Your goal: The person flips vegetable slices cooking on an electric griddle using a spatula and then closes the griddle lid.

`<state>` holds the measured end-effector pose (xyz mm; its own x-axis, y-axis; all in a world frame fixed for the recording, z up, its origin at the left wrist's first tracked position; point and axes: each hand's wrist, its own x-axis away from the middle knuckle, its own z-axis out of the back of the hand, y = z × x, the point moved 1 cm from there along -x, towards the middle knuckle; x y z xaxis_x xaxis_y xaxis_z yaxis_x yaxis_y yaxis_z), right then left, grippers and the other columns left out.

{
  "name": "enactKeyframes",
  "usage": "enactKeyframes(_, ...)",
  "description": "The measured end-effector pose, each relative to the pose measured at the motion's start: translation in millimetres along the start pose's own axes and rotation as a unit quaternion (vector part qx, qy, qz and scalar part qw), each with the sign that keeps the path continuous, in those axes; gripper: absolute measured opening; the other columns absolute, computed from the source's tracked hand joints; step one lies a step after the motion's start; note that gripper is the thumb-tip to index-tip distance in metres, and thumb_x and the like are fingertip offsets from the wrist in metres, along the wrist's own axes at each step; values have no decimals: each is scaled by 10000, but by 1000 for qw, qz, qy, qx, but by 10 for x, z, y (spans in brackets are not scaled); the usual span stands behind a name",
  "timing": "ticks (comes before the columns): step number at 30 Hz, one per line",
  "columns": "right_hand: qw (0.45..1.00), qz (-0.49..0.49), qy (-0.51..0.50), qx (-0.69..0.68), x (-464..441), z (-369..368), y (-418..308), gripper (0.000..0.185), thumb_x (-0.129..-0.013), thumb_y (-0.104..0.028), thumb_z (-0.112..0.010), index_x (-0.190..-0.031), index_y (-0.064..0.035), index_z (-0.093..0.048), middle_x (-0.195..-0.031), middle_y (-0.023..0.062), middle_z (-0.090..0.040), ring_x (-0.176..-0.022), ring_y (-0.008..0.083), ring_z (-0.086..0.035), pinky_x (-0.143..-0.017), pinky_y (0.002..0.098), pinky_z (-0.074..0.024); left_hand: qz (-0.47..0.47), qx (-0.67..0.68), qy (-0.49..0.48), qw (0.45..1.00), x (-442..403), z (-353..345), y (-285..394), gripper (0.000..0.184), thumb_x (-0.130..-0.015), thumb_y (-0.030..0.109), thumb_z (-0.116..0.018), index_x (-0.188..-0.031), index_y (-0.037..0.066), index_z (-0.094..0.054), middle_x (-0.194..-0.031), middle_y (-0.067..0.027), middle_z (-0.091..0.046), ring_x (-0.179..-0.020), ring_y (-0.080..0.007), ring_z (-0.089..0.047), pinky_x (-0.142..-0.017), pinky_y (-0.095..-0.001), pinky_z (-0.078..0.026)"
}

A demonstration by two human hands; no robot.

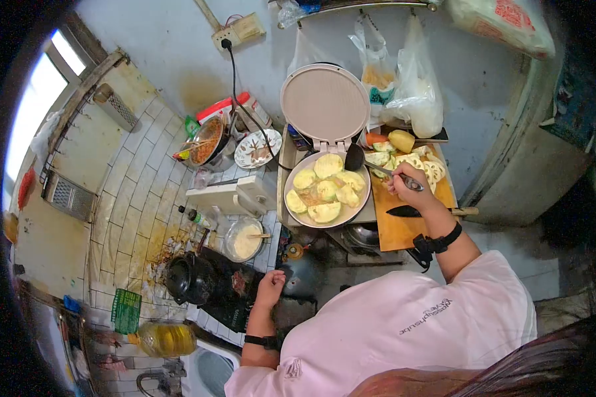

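My right hand (407, 183) is wrapped round the handle of a ladle (355, 159), whose dark rounded head is over the right rim of an electric griddle (289, 198). In the griddle lie several pale yellow, batter-coated slices (324, 212) in bubbling liquid. The griddle's round lid (325, 101) stands open behind it. My left hand (270, 288) hangs near the counter edge with curled fingers and nothing visible in them. A bowl of pale batter (247, 239), with a wooden handle resting in it, sits beyond that hand.
A cutting board (394, 236) on the right carries a knife (404, 211), lotus root slices (435, 172) and a potato (402, 140). A black pot (187, 276) is on the left stove. A power cord (234, 73) runs down to the griddle area. A gas cylinder (302, 274) stands below.
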<state>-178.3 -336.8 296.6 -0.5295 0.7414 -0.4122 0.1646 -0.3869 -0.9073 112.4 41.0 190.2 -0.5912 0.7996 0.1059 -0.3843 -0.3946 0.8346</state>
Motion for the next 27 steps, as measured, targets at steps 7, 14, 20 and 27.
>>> enactKeyframes(7, 999, -26, 18, -43, -69, 219, -122, 42, -824, -49, -503, -832, -15, -525, -659, 39, -573, -586, 95, -584, -542, 241, -482, 2, 8, 4, 1000, -14, -11, -123, 207, -811, -7, -543, -1017, -15, -559, -872, -69, -624, -798, -128, -584, -734, -240, -459)
enactKeyframes(14, 991, -10, -77, 109, -77, 360, -353, 58, -818, -52, -491, -813, 0, -515, -677, 73, -596, -581, 102, -578, -523, 239, -479, 12, -17, 9, 1000, 13, -31, 93, 200, -811, -13, -544, -1010, -31, -549, -889, -81, -620, -804, -128, -573, -752, -241, -456)
enactKeyframes(20, 995, -95, -27, 13, -15, 400, -505, 59, -825, -47, -476, -817, -8, -519, -667, 90, -598, -559, 118, -576, -500, 245, -474, 15, 24, 2, 1000, -81, -88, -104, 195, -809, -20, -547, -1004, -6, -553, -876, -65, -615, -800, -115, -568, -730, -240, -456)
enactKeyframes(27, 986, -96, 106, -84, -143, 377, -589, 162, -865, -160, -540, -775, -30, -508, -619, 112, -590, -484, 149, -589, -413, 261, -482, 10, 1, -15, 1000, -102, -89, -46, 214, -805, -37, -534, -1017, -6, -545, -874, -68, -614, -807, -125, -582, -727, -243, -463)
